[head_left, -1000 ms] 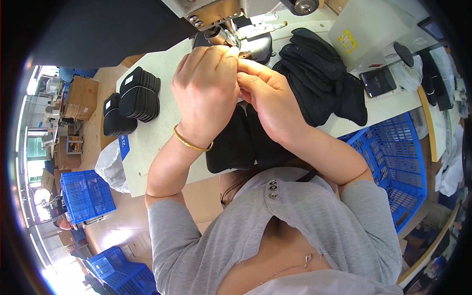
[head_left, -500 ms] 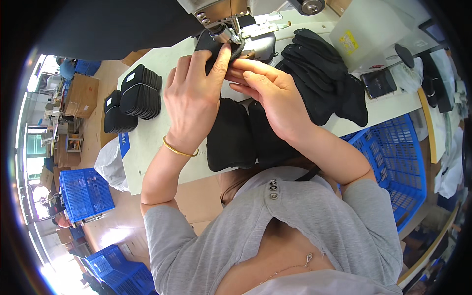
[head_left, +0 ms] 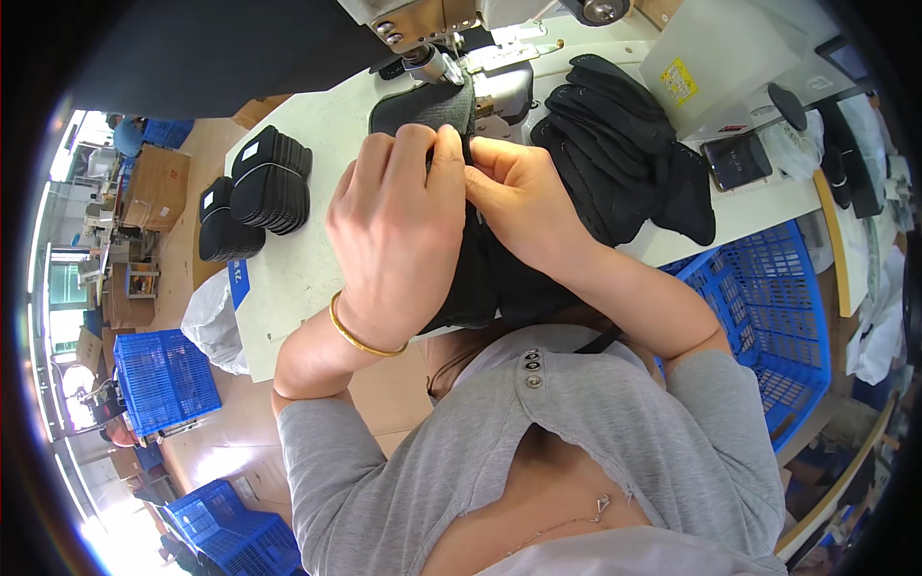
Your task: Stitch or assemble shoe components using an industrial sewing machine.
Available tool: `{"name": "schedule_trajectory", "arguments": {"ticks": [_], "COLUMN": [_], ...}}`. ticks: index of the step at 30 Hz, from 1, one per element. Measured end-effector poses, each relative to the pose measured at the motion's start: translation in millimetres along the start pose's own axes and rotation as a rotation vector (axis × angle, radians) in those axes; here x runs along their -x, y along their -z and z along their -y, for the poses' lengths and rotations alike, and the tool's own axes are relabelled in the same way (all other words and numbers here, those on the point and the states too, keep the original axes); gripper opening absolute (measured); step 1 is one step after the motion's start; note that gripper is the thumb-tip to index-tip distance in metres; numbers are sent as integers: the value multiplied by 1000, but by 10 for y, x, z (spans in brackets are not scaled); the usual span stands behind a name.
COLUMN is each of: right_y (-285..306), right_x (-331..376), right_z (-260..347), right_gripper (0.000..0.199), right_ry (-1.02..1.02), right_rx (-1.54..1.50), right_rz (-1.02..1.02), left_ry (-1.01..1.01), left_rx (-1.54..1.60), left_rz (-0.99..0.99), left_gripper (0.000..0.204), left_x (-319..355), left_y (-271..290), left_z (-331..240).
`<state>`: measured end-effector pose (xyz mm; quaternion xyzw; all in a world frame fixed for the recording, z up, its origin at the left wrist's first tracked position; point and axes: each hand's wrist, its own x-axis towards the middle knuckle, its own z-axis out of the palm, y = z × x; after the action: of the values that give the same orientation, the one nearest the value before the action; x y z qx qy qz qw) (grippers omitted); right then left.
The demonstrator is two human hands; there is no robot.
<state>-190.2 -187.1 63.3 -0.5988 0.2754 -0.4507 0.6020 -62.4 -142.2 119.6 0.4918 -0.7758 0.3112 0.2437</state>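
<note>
The left hand [head_left: 399,206] and right hand [head_left: 533,197] are pinching the near edge of a black fabric piece [head_left: 415,109], seemingly partway sewn; black panels [head_left: 615,144] are lying heaped rightward, unclear whether finished; the sewing machine head [head_left: 423,24] is overhanging the piece's far end.

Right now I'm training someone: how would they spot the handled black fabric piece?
Find the metal sewing machine head, top centre. Just below, at the left hand, lies the piece; its grey textured patch distinguishes it from the black fabric heap.
</note>
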Motion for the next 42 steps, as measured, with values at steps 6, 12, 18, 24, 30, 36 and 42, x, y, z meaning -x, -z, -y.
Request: {"name": "schedule_trajectory", "arguments": {"ticks": [6, 12, 18, 24, 30, 36, 42], "right_y": [-24, 37, 74, 61, 119, 558, 573], "right_x": [67, -3, -117, -170, -114, 292, 538], "right_z": [53, 114, 31, -37, -10, -10, -139], "right_gripper": [15, 16, 19, 19, 18, 32, 60], "right_ry": [29, 41, 67, 89, 72, 349, 254], "right_rx": [-129, -143, -191, -219, -172, 1220, 1473], "right_rz": [-50, -60, -72, -88, -96, -280, -208], "left_ry": [-58, -80, -67, -55, 22, 1024, 1235], "left_rx": [95, 115, 91, 106, 476, 1322, 1603], "left_rz": [-112, -116, -127, -130, -132, -280, 153], "left_gripper": [29, 28, 27, 31, 30, 49, 23], "left_x": [4, -114, -185, -172, -36, 310, -109], "left_y": [-14, -98, -211, -215, -185, -416, -807], "left_z": [-101, -82, -18, -1, 75, 349, 908]}}
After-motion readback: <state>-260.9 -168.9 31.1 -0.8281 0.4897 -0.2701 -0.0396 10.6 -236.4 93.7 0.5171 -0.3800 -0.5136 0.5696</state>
